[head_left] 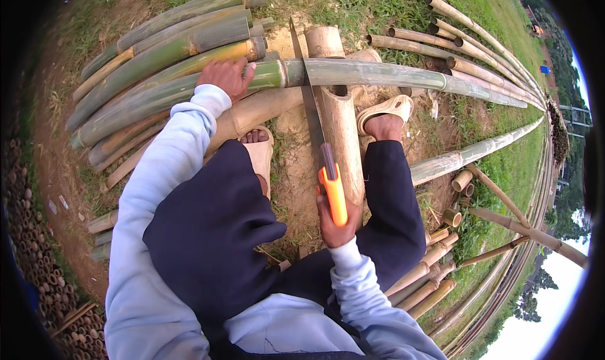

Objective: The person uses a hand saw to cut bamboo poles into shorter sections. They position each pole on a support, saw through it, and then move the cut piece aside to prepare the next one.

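A long green bamboo pole [378,74] runs across in front of me and rests over a thick tan bamboo piece [340,142] between my feet. My left hand [224,79] grips the pole from above, left of a saw's blade [309,98]. In my right hand [336,224] is the saw's orange handle [334,196], fingers closed round it. The blade points away from me and crosses the pole close to a node. How deep it sits in the bamboo, I cannot tell.
Several cut green bamboo lengths [189,41] lie stacked at the far left. Thin poles [485,51] spread out at the far right, and more cut pieces [435,290] lie beside my right leg. Sawdust covers the soil around my beige clogs [386,111].
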Demonstrator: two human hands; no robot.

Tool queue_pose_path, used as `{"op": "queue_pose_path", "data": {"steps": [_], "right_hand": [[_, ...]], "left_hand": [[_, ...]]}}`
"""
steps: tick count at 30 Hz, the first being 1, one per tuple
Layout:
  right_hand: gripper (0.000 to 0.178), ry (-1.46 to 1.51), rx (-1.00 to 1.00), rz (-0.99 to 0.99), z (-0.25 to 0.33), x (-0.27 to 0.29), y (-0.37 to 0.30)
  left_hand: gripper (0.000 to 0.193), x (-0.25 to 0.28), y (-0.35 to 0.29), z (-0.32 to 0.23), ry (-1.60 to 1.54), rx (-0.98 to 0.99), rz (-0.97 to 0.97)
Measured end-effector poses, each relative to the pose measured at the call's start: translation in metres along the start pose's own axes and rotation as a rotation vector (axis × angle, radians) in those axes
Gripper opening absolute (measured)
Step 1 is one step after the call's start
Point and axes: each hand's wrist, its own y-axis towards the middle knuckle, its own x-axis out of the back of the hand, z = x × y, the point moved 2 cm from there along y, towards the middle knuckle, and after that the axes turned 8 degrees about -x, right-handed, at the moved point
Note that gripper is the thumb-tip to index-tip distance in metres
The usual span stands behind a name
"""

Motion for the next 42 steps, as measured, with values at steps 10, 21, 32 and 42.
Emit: {"op": "queue_pose_path", "data": {"steps": [10, 21, 32, 42], "right_hand": [[0.016, 0.035, -0.028, 0.03, -0.018, 0.003, -0.027], [0.023, 0.03, 0.116, 0.011, 0.029, -0.041, 0.11], [0.03, -0.082, -0.052, 0.03, -0.018, 0.037, -0.097], [0.02, 0.06, 0.011, 0.088, 0.023, -0.033, 0.098]], "left_hand": [[0.054, 0.01, -0.001, -0.001, -0.004, 0.017, 0.022], [0.053, 0.02, 0.014, -0.015, -0.063, -0.013, 0.114], [0.052, 0.002, 0.0, 0.002, 0.017, 0.016, 0.011], [0.055, 0.006, 0.007, 0.0, 0.0, -0.03, -0.003]]}}
